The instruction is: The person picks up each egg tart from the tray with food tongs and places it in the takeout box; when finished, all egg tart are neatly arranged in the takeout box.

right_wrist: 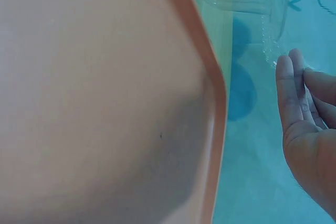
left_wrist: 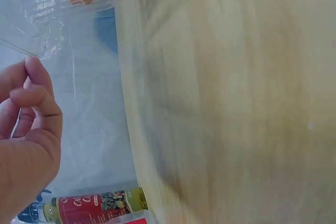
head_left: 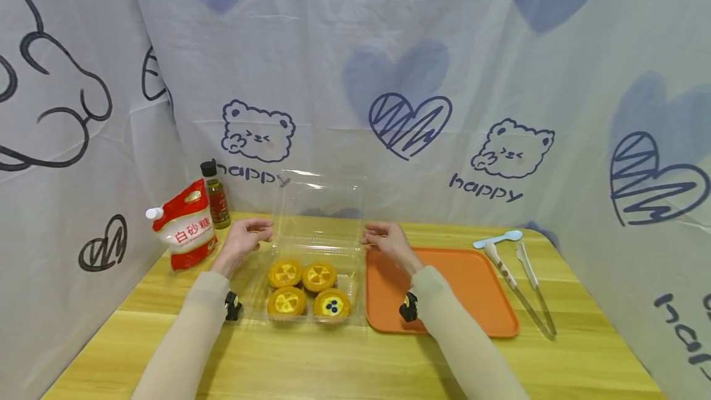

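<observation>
A clear plastic clamshell box (head_left: 355,289) stands on the table with its transparent lid (head_left: 319,208) raised upright at the back. Inside the base sit several tarts with yellow filling, among them one topped with blueberries (head_left: 332,306). My left hand (head_left: 244,238) is at the lid's left edge; in the left wrist view a fingertip (left_wrist: 38,66) meets the lid's corner. At the right edge is my right hand (head_left: 389,242), its fingers (right_wrist: 286,87) fairly straight and the tips by the plastic rim in the right wrist view. Neither hand visibly grips the lid.
An orange tray (head_left: 444,320) lies right of the box, partly under my right forearm. Beyond it are tongs (head_left: 528,304) and a light blue spoon (head_left: 497,239). At the back left stand a red-and-white bag (head_left: 191,230) and an oil bottle (head_left: 218,202). Printed cloth (head_left: 333,48) hangs behind.
</observation>
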Tool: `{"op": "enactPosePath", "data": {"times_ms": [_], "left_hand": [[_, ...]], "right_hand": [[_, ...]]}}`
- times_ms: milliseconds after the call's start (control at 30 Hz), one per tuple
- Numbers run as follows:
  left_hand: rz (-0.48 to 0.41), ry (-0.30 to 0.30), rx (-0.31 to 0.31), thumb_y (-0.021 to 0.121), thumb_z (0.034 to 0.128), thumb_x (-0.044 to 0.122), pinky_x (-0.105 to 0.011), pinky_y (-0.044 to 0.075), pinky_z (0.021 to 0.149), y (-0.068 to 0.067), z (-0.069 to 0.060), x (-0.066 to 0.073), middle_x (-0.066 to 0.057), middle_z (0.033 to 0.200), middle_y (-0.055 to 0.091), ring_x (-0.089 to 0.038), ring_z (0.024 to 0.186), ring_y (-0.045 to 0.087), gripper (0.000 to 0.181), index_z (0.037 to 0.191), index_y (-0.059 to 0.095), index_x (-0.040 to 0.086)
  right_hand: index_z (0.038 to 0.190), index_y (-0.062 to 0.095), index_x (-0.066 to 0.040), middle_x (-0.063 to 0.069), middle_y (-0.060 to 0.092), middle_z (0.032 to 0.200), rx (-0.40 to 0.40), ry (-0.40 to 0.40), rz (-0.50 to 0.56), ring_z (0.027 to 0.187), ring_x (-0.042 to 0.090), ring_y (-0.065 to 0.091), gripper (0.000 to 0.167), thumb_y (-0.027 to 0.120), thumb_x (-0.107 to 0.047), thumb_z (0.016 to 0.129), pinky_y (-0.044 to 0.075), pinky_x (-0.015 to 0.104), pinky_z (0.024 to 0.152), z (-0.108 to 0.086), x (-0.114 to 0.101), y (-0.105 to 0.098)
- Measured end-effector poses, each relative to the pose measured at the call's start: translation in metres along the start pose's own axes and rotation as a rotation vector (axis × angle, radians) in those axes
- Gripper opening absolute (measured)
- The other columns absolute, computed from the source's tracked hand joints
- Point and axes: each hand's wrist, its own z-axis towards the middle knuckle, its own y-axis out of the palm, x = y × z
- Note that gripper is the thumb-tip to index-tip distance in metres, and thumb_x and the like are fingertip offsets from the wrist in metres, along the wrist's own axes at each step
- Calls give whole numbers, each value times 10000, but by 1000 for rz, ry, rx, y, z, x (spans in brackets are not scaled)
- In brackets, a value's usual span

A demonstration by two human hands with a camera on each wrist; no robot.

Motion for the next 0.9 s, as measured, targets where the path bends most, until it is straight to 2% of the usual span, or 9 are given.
{"op": "enactPosePath", "data": {"times_ms": [100, 167, 233, 333, 467, 600, 733, 900], "left_hand": [[-46, 28, 12, 596, 961, 56, -207, 505, 603, 0, 0, -1, -24, 948, 680, -52, 744, 643, 316, 1256, 606, -58], [-63, 45, 18, 593, 960, 43, -195, 521, 602, 0, 0, -2, -13, 916, 686, -47, 729, 649, 307, 1241, 606, -82], [-80, 53, 21, 596, 958, 36, -204, 558, 639, 0, 0, -2, -36, 925, 691, -47, 729, 659, 300, 1228, 607, -96], [-124, 62, 8, 589, 957, 12, -253, 604, 738, 1, 0, -1, -141, 1004, 688, -58, 751, 678, 307, 1231, 588, -127], [-167, 75, -13, 581, 954, -16, -333, 596, 843, 1, -1, 1, -188, 1042, 672, -68, 778, 695, 314, 1235, 566, -157], [-145, 78, -11, 585, 957, 2, -383, 572, 901, 0, -2, 3, -135, 1024, 676, -65, 802, 702, 300, 1224, 583, -134], [-113, 84, -11, 604, 955, 33, -430, 538, 959, 1, -1, 1, -214, 1109, 670, -75, 846, 705, 306, 1220, 596, -121], [-5, 100, 32, 688, 921, 137, -320, 557, 907, 2, -2, -2, -195, 1151, 687, -103, 903, 662, 299, 1163, 674, -38]], "right_hand": [[1319, 551, 90, 317, 596, 1250, -22, -21, -3, 894, 167, 701, 370, 558, 56, 951, 563, 433, 926, -1, -2, -2], [1313, 552, 95, 327, 587, 1254, -34, -35, 1, 932, 203, 703, 363, 555, 58, 952, 562, 423, 932, -2, -3, -2], [1307, 551, 102, 343, 573, 1260, -47, -51, 7, 990, 263, 698, 356, 551, 61, 953, 548, 441, 952, -2, -3, -4], [1295, 554, 111, 350, 567, 1265, -59, -61, 11, 1068, 334, 671, 344, 552, 56, 955, 523, 470, 982, -3, -4, -6], [1274, 550, 144, 353, 572, 1261, -70, -87, -16, 1111, 367, 649, 329, 548, 49, 960, 510, 490, 994, -4, -5, -7], [1270, 549, 155, 347, 577, 1260, -73, -98, -27, 1127, 377, 640, 325, 543, 30, 970, 503, 499, 998, -4, -6, -9], [1269, 572, 126, 324, 599, 1247, -60, -95, -19, 1130, 377, 638, 319, 538, -19, 987, 507, 497, 991, -4, -6, -8], [1253, 592, 116, 308, 616, 1236, -42, -95, -24, 1140, 369, 634, 309, 526, -53, 1002, 514, 492, 985, -4, -4, -7]]}}
